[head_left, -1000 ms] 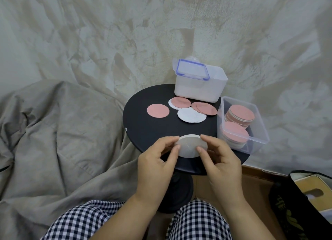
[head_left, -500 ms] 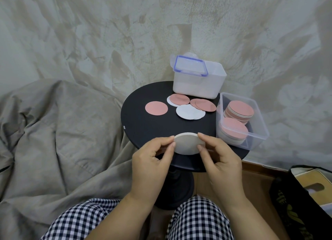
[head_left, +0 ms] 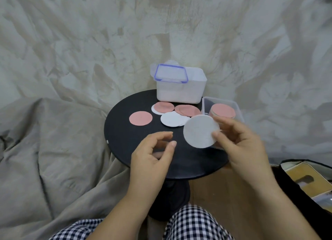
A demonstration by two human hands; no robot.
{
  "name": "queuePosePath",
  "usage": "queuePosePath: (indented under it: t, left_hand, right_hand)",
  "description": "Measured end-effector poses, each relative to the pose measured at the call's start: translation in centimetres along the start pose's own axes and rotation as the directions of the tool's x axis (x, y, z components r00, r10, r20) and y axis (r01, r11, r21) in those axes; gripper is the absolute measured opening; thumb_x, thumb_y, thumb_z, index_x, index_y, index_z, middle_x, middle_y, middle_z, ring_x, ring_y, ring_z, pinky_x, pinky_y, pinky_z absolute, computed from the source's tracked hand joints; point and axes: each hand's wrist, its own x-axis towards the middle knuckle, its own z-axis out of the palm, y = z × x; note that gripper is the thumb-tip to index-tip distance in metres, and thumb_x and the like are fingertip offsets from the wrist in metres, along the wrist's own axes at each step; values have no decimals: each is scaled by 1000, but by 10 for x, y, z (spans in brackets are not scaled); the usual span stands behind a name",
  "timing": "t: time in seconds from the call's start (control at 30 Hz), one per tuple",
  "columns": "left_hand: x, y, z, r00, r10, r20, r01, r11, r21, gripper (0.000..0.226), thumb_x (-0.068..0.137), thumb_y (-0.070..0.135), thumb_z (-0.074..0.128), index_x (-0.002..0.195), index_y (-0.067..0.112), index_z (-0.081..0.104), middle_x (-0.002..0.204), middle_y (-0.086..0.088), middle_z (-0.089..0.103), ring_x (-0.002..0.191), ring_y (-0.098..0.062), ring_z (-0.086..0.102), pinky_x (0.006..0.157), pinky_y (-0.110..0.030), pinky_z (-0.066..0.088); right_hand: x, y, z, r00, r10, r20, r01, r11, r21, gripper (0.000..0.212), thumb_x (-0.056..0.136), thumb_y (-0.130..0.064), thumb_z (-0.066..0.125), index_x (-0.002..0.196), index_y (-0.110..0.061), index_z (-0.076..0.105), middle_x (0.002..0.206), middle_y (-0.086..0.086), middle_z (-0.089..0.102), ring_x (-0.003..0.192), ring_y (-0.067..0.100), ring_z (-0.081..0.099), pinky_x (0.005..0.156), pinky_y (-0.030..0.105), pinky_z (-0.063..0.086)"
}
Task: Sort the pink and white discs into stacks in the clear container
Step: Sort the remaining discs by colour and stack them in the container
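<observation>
White disc pinched at its right rim by the right hand, tilted up over the right side of the table.
Left hand just beside, fingers loosely curled, holding nothing. Clear container sits directly behind the disc at the right edge, pink stack inside; right hand is nearer. Loose discs lie toward the back edge.

We see a white disc held up above the worktop, tilted toward us, pinched at its right edge by the right hand. Loose pink and white discs overlap at the far side, one pink disc lying apart. A pink stack sits in the clear container.
</observation>
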Motion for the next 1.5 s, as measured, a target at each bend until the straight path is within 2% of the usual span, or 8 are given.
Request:
queuePosePath:
  t: [0.1,0.23,0.4,0.6,0.93,1.17,1.27,1.5]
  left_hand:
    - [12,6,21,990,0,143,-10,997,74,25,80,10,69,97,28,64,100,10,62,87,-1,61,66,-9,47]
    - [27,4,50,951,7,309,-65,982,178,37,77,19,72,107,33,55,111,19,49,100,2,53,77,-20,53]
    - [40,2,70,934,49,354,-129,970,204,43,74,18,75,107,33,51,109,22,45,98,0,53,77,-25,53]
    - [40,-9,74,947,47,317,-98,984,146,43,75,16,75,97,42,50,109,18,50,94,6,54,74,-22,54]
    - [39,-14,75,944,83,320,-146,974,176,43,75,20,75,98,44,48,108,18,51,93,4,56,71,-21,54]
    - [39,-14,74,943,80,324,-145,972,183,41,75,22,74,100,41,49,108,18,51,92,3,56,71,-20,53]
    - [38,-15,74,943,77,324,-144,972,188,40,75,22,74,101,39,50,107,18,51,93,3,55,70,-20,53]
    - [38,-14,74,946,69,318,-134,973,189,40,75,21,75,104,36,51,106,19,52,92,2,55,71,-21,54]
  right_hand:
    - [34,-9,-37,996,92,-1,-92,996,-18,36,85,2,59,98,-31,66,94,-6,68,80,7,64,67,18,55]
    - [66,-10,-65,980,190,66,-173,964,-203,30,88,3,55,100,-24,62,88,1,63,78,15,61,60,15,55]
    - [87,-11,-73,889,365,276,-238,884,-403,30,87,-1,58,98,-27,66,94,5,67,86,18,64,67,25,58]
    - [103,-10,-66,807,436,399,-204,839,-505,29,88,-4,57,102,-28,64,83,-11,62,73,7,62,58,13,51]
    - [108,0,-52,788,430,441,-67,772,-632,29,87,-3,55,109,-19,65,96,2,62,81,17,61,71,29,57]
    - [107,2,-52,804,422,419,-85,779,-621,19,86,-3,59,88,-22,64,88,0,68,71,11,63,58,16,53]
    - [106,3,-51,821,415,391,-58,743,-667,19,86,-7,61,89,-24,68,78,-11,65,66,11,63,62,17,55]
    - [104,5,-49,845,358,397,49,688,-725,21,84,-12,64,102,-22,69,82,-15,61,70,2,56,67,15,47]
